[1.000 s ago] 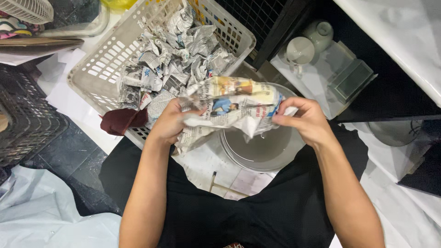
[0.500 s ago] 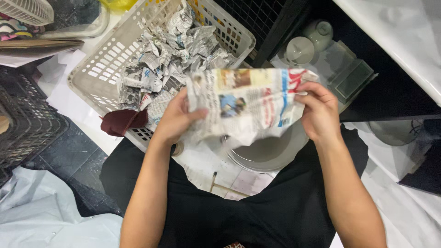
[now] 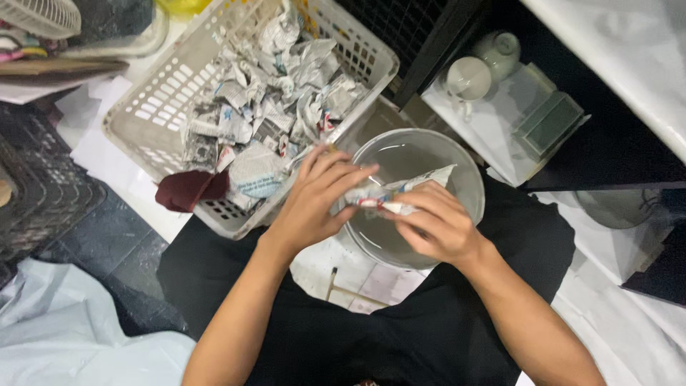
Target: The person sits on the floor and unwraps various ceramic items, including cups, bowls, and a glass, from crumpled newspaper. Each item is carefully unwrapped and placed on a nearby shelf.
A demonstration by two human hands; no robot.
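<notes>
White plastic laundry basket [image 3: 153, 100], far left, is heaped with crumpled newspaper wads. Right of it a clear glass bowl [image 3: 468, 179] rests on the lap. Above it, left hand [image 3: 311, 204] and right hand [image 3: 436, 225] pinch a scrunched newspaper sheet [image 3: 389, 196], fingers closed, compressing it.

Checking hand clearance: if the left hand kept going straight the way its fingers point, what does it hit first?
The left hand points right, toward the crumpled newspaper it already grips with the right hand. Beyond that, probably the glass bowl rim, though depth is unclear.
</notes>
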